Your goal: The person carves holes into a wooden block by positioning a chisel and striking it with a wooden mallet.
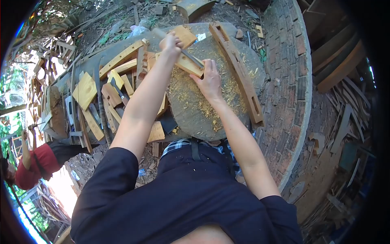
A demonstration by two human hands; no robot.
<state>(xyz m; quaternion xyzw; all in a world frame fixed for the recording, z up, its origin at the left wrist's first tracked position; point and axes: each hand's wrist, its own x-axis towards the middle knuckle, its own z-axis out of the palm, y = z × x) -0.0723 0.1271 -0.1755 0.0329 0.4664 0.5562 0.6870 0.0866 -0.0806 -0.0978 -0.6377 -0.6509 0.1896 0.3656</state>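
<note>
My left hand [172, 44] is closed around the handle of a chisel [192, 58], which slants down to the right. Its long metal blade lies along a pale wooden block [187, 65]. At the block's near right end, my right hand [210, 79] grips the wood, its fingers close to the blade's tip. Whether those fingers also touch the blade I cannot tell. Beneath the block, a round worktop [189, 116] is strewn with wood shavings. Behind my left hand lies a flat orange-brown board [185, 36].
A long mortised beam [239, 75] rests along the worktop's right side. Many wood offcuts [86, 90] are heaped at left. A curved brick wall [284, 81] stands at right, with scrap wood beyond. At far left is a person in a red top [36, 164].
</note>
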